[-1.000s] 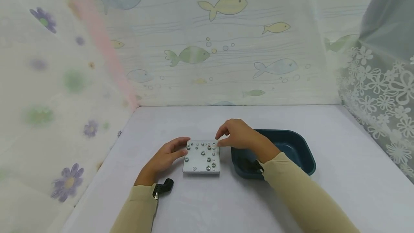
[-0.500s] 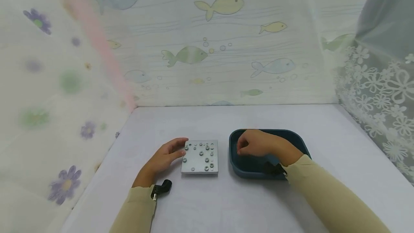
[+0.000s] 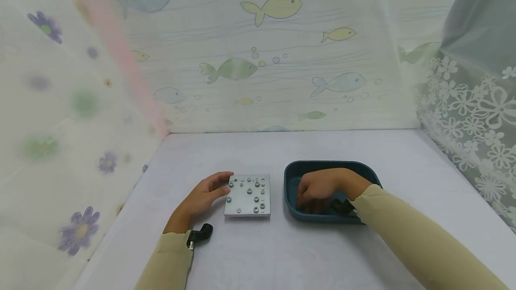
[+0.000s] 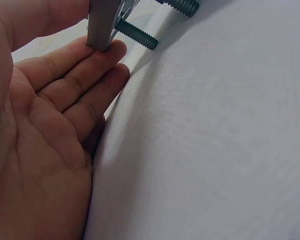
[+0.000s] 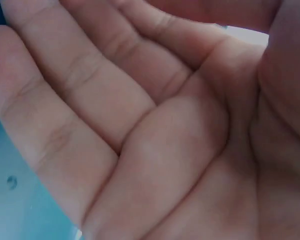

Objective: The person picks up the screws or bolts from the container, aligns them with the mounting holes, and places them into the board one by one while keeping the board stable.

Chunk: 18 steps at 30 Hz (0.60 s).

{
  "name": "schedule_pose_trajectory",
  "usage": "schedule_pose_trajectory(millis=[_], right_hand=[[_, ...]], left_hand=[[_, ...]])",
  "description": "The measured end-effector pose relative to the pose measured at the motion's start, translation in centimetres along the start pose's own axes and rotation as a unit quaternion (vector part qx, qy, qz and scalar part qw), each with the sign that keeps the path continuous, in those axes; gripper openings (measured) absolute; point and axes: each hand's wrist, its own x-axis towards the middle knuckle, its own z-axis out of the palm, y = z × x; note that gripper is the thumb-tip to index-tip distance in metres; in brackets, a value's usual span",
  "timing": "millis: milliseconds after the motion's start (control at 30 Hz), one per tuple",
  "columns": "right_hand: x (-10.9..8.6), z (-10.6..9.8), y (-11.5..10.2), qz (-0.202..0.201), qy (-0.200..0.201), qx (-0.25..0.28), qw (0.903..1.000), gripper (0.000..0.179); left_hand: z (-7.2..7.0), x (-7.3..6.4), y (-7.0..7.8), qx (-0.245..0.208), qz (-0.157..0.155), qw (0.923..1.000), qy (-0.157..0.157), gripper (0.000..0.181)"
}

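A square silver metal plate (image 3: 238,202) lies on the white table, studded with several hex-socket bolts. Below its edge, threaded bolt shanks (image 4: 136,34) stick out in the left wrist view. My left hand (image 3: 201,198) holds the plate by its left edge, thumb on the upper face and fingertips underneath. To the right, my right hand (image 3: 322,187) reaches down inside a dark blue plastic basin (image 3: 296,169). The right wrist view shows an empty palm (image 5: 175,135) and loosely extended fingers; the thumb's and index finger's tips are out of view.
The white tablecloth (image 3: 242,254) spreads around the plate and basin. Curtains with fish (image 3: 230,68) and flower prints (image 3: 80,229) enclose the back and left; a lace curtain (image 3: 483,115) hangs at the right. A small black wrist camera (image 3: 201,232) sits on the left cuff.
My right hand has left the plate's upper right corner, moved right and lowered into the basin. The left hand stays at the plate's left edge.
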Motion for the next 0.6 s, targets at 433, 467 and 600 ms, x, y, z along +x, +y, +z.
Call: schedule_pose_trajectory(millis=[433, 467, 600], right_hand=[[-0.5, -1.2, 0.4, -0.050, 0.023, -0.008, 0.9984, 0.023], [-0.9, -1.5, 0.4, -0.050, 0.035, -0.025, 0.9978, 0.025], [-2.7, -2.3, 0.2, -0.031, 0.080, -0.089, 0.9923, 0.028]], left_hand=[[0.4, 0.5, -0.2, -0.003, -0.004, 1.0000, 0.000, 0.055], [0.4, 0.5, -0.2, -0.005, -0.005, 1.0000, 0.000, 0.054], [0.2, 0.6, -0.1, -0.003, -0.003, 1.0000, -0.002, 0.054]])
